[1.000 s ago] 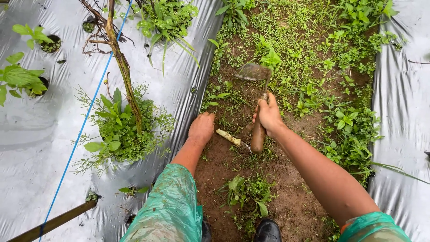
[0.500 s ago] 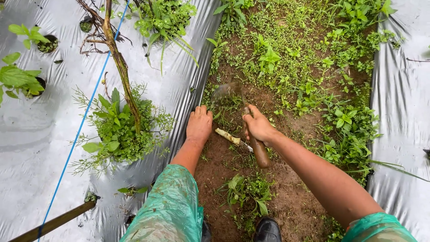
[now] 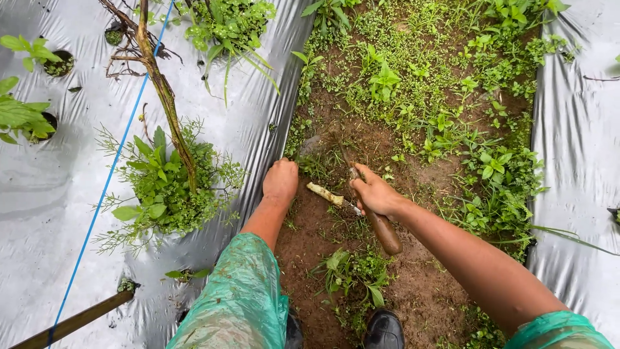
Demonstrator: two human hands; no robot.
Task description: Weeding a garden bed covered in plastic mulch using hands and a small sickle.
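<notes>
Since the earlier frames, both hands have shifted lower along the soil strip, and the right hand (image 3: 376,194) has swung its tool so the handle now points back toward the body. Two hands are visible, set apart. The right hand is clamped on one brown, rounded wooden-handled digging tool (image 3: 382,227), whose blade end lies buried among weeds at the upper left of the bare patch. The left hand (image 3: 280,181) is curled into a fist, knuckles pressed to the soil beside the edge of the left plastic sheet; whether it grips anything cannot be told. One pale, stubby root-like piece (image 3: 325,193) lies between the two hands on the ground. Two sheets of glossy, wrinkled silver-grey plastic mulch (image 3: 77,213) flank one strip of crumbly reddish-brown soil (image 3: 303,239), leaving a narrow working corridor. Low green weeds (image 3: 445,97) crowd its far and right portions; the bare soil lies nearest the hands. One blue cord (image 3: 106,187) crosses the left sheet. Two translucent green plastic sleeves (image 3: 240,297) cover the arms, and one black boot toe (image 3: 383,328) shows below.
</notes>
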